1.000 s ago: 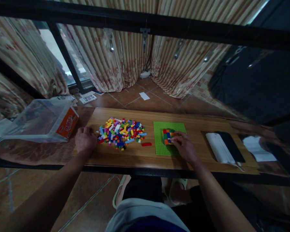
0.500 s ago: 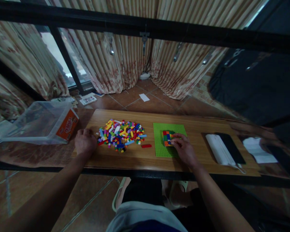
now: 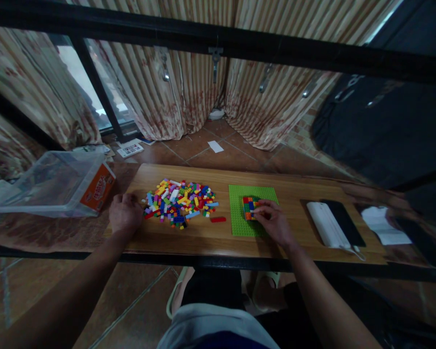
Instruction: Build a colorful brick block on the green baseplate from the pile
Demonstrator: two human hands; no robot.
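My right hand (image 3: 274, 222) is over a green baseplate (image 3: 238, 227), its thumb and fingers pinched together at the right side of a low block of coloured toy bricks (image 3: 247, 208). The fingertips are closed on a toy brick there; its colour is hidden. Red, orange, green and blue bricks show on the block's left part. My left hand (image 3: 125, 214) rests, fingers curled in, on the left edge of a wooden board (image 3: 199, 242). What it holds, if anything, is hidden. Just to its right lies a heap of loose toy bricks (image 3: 181, 199). A single long red brick (image 3: 218, 219) lies between heap and baseplate.
A clear plastic bin (image 3: 54, 186) with an orange label stands left of the board. On the board's right lie a white pouch-like thing (image 3: 327, 225) with a strap and a dark flat object (image 3: 345, 223). White paper (image 3: 385, 224) lies farther right. A dark bar crosses above.
The whole view has shifted slightly. My right hand stays at the brick block with its fingertips pinched, moving only a little. My left hand has not moved from the board's edge.
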